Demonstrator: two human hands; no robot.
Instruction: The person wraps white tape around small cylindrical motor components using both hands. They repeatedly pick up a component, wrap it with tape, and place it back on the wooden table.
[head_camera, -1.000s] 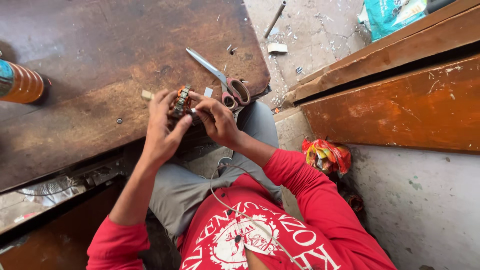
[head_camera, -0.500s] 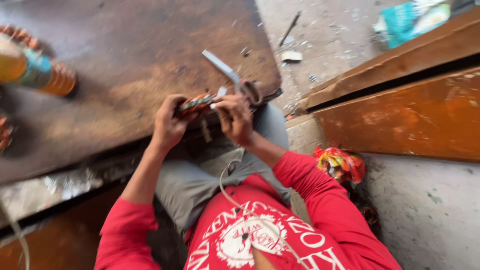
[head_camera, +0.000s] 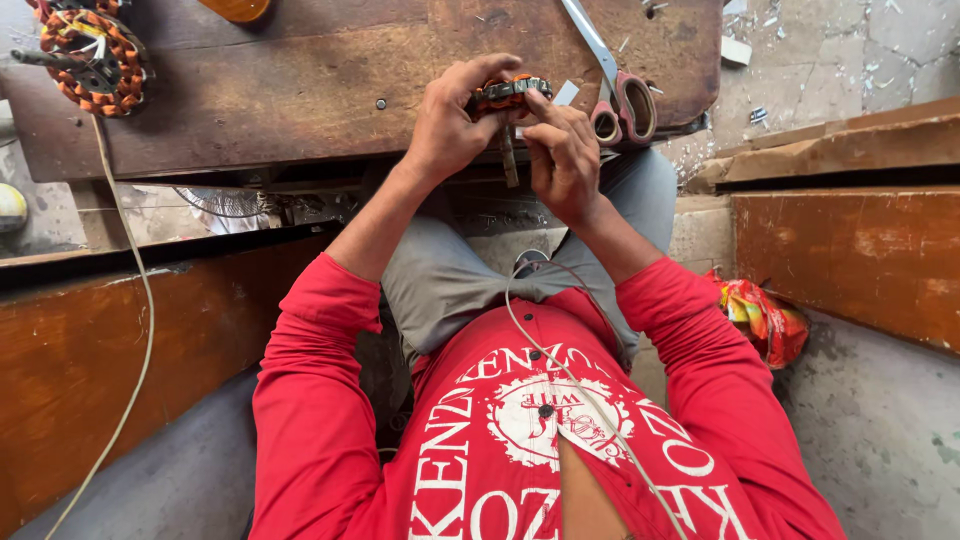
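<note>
My left hand (head_camera: 447, 130) grips a small round motor stator (head_camera: 512, 94) with copper windings, held on edge at the near side of the worn wooden table (head_camera: 300, 95). My right hand (head_camera: 562, 152) pinches the same stator from the right, fingers curled around its rim. A thin stick-like piece (head_camera: 508, 158) hangs down from the stator between both hands. Just right of my hands, scissors (head_camera: 615, 85) with reddish handles lie on the table.
Another wound stator (head_camera: 90, 58) sits at the table's far left, with a pale cord (head_camera: 135, 300) running down from it. An orange bottle (head_camera: 238, 8) pokes in at the top edge. Wooden planks (head_camera: 850, 200) stand to the right, with a crumpled colourful wrapper (head_camera: 765, 320) on the floor.
The view has tilted down and drawn nearer to me. Both hands have kept hold of the stator and turned it on edge at the table's near side.
</note>
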